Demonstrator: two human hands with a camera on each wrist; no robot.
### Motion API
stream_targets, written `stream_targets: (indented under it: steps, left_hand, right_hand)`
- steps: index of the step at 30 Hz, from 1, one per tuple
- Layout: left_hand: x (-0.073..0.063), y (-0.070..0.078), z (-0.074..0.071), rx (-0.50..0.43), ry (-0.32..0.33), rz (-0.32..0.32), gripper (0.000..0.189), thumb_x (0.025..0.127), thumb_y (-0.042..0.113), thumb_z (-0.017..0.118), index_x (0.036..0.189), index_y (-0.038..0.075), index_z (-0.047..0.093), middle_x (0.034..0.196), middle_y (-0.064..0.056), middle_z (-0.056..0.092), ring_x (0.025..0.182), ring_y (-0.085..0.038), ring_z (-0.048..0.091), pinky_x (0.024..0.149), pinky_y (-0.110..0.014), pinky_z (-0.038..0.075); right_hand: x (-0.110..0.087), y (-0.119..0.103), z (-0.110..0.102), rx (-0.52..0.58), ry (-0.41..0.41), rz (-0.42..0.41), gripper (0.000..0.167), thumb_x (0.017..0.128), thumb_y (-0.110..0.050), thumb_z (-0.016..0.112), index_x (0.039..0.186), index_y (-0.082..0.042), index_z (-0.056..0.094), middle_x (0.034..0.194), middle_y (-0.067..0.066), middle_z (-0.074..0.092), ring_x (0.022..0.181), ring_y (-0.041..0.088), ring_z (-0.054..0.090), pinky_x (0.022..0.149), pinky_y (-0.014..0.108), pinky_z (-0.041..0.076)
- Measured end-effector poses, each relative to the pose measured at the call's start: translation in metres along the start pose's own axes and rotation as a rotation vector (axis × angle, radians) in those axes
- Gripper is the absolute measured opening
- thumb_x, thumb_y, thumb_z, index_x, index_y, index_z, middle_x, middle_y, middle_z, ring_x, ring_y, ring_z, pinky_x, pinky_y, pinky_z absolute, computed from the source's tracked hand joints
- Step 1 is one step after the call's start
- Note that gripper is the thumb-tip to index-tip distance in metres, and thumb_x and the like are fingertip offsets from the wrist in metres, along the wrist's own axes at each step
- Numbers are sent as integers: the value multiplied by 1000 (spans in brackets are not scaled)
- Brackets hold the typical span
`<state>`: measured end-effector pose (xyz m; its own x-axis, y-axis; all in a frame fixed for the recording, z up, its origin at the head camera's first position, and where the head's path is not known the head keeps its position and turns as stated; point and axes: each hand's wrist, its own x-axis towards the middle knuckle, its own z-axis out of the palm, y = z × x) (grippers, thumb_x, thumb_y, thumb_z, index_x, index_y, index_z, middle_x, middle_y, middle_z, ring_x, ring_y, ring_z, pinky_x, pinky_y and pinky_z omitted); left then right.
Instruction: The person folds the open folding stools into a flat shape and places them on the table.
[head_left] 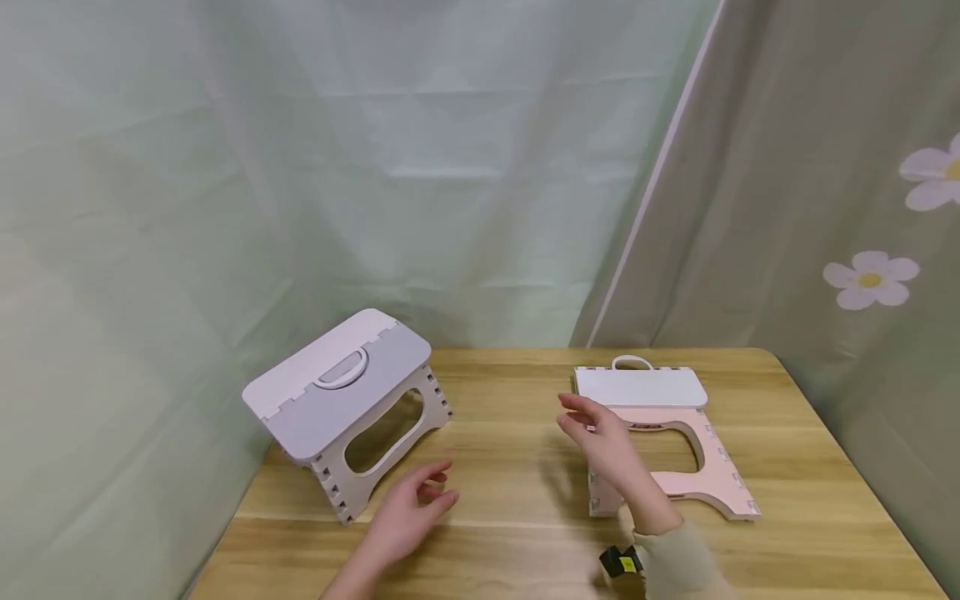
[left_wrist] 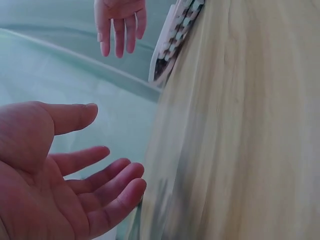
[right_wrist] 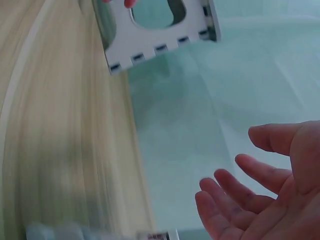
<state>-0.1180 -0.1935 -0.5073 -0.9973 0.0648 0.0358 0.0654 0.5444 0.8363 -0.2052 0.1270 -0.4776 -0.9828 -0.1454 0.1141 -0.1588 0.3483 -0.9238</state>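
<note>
An unfolded step stool [head_left: 341,383] with a white and grey top stands on the left of the table, its curved handle at the middle of the top. My left hand [head_left: 408,510] hovers in front of its near leg, fingers loosely bent and holding nothing. On the right lies a second folding stool [head_left: 667,450], pink-legged with a white top panel, flat on the table. Above its left side is my right hand [head_left: 600,433], fingers relaxed, nothing in the grasp. Both palms face inward, as the left wrist view shows with the left hand [left_wrist: 75,175].
The wooden table [head_left: 510,500] carries both stools. Pale green curtains [head_left: 465,167] hang behind and at the left; a grey-green one with daisies [head_left: 870,281] hangs at the right. A black strap device [head_left: 621,562] sits at the right wrist.
</note>
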Motion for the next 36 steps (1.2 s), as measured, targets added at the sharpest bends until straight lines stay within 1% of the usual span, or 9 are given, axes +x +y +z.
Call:
stream_targets:
  steps: [7, 12, 14, 18, 23, 28, 31, 33, 36]
  left_hand:
    - [-15, -5, -14, 13, 94, -50, 8, 96, 15, 82, 101, 10, 78, 97, 5, 73, 89, -8, 66, 86, -32, 55]
    - [-25, -10, -18, 58, 103, -81, 8, 97, 15, 80, 91, 14, 76, 87, 9, 70, 85, -6, 64, 83, -30, 53]
    - [-29, -12, -18, 45, 141, -74, 8, 97, 13, 80, 90, 13, 76, 88, 7, 71, 84, -7, 65, 81, -28, 54]
    - [-37, -18, -16, -7, 321, -45, 12, 95, 6, 80, 86, 12, 74, 90, 4, 73, 82, -3, 64, 71, -22, 54]
    - [-46, -22, -10, -131, 635, -43, 19, 92, -7, 76, 79, 6, 69, 88, 6, 72, 76, 1, 61, 59, -16, 48]
    - [-50, -27, -17, -204, 886, 38, 20, 89, -18, 71, 77, -4, 63, 87, 9, 67, 77, 2, 58, 57, -11, 43]
    - [-53, -29, -23, -208, 958, 2, 14, 90, -16, 71, 85, -8, 59, 93, 9, 57, 80, -2, 54, 60, -10, 42]
    - [-53, -31, -27, -188, 974, -88, 16, 93, -8, 73, 98, -7, 58, 100, 7, 52, 81, -4, 51, 65, -10, 41]
    - [-51, -36, -33, -171, 935, -218, 40, 94, 3, 76, 125, -4, 52, 118, 0, 49, 89, -11, 48, 75, -14, 38]
  right_hand:
    - [8, -9, 37, -15, -58, -54, 28, 105, -18, 72, 132, -10, 74, 119, 4, 76, 104, 21, 71, 89, 39, 57]
    - [18, -10, 67, -36, -158, -92, 29, 106, -21, 68, 131, -7, 73, 115, 3, 76, 101, 21, 71, 88, 37, 57]
    - [24, -8, 78, -47, -199, -102, 30, 107, -21, 67, 132, -6, 73, 114, 4, 75, 101, 20, 70, 88, 37, 56]
    - [32, 0, 101, -50, -266, -93, 30, 106, -18, 66, 132, -3, 72, 112, 5, 76, 99, 20, 71, 86, 37, 56]
    - [35, 12, 124, -45, -321, -49, 32, 106, -17, 66, 134, -1, 70, 108, 3, 76, 100, 18, 70, 88, 38, 56]
    - [38, 11, 132, -66, -326, -46, 33, 107, -19, 67, 135, -3, 70, 113, 2, 76, 105, 20, 69, 91, 41, 55]
    - [43, 9, 134, -92, -328, -65, 35, 107, -20, 66, 137, -2, 69, 115, 6, 75, 109, 24, 69, 93, 43, 56]
    - [48, 7, 136, -108, -326, -75, 37, 106, -19, 66, 138, -1, 68, 116, 8, 75, 112, 27, 70, 94, 44, 56]
    - [57, 3, 140, -137, -323, -83, 41, 106, -19, 66, 143, -1, 64, 121, 12, 74, 116, 30, 70, 95, 45, 56]
